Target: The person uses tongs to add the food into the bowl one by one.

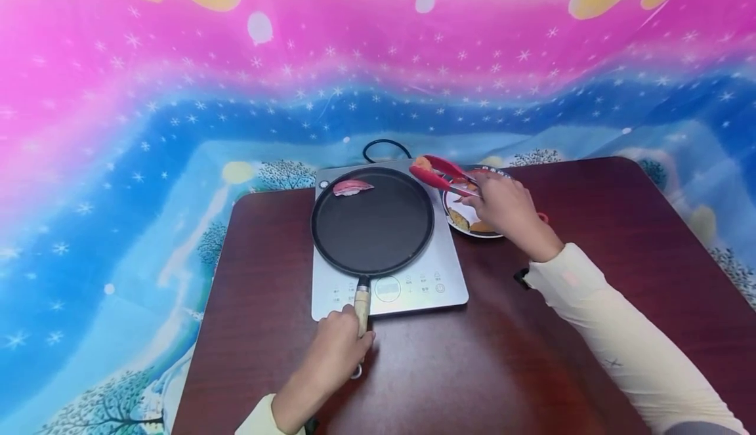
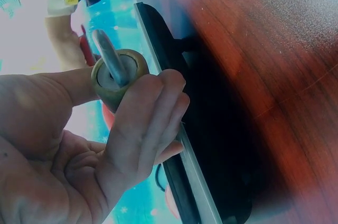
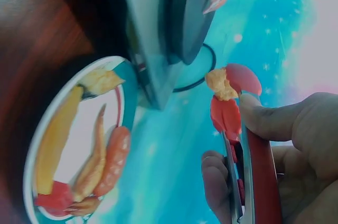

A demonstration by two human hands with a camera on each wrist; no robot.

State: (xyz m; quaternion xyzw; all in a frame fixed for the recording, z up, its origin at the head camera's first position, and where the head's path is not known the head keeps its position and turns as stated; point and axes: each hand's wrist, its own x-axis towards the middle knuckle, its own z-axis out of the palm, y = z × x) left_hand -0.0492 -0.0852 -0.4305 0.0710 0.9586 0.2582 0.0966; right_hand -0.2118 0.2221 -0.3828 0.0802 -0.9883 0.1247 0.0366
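My left hand (image 1: pixel 338 346) grips the pale handle (image 1: pixel 362 307) of a black frying pan (image 1: pixel 378 231) that sits on a silver induction cooktop (image 1: pixel 445 290). In the left wrist view, the fingers wrap below the handle's end, where a metal hanging ring (image 2: pixel 110 57) sticks out. A pink and white slice of food (image 1: pixel 352 188) lies at the pan's far left. My right hand (image 1: pixel 509 207) holds red-tipped tongs (image 3: pixel 260 168). Between the tong tips is a lumpy orange-brown piece of food (image 3: pixel 221 83), raised near the pan's far right rim.
Right of the cooktop stands a round plate (image 3: pixel 79 142) with a scored sausage (image 3: pixel 113 158) and several other food pieces. A black cable (image 1: pixel 386 141) loops behind the cooktop. The dark red table (image 1: pixel 266 245) meets a colourful cloth backdrop (image 1: pixel 177 159).
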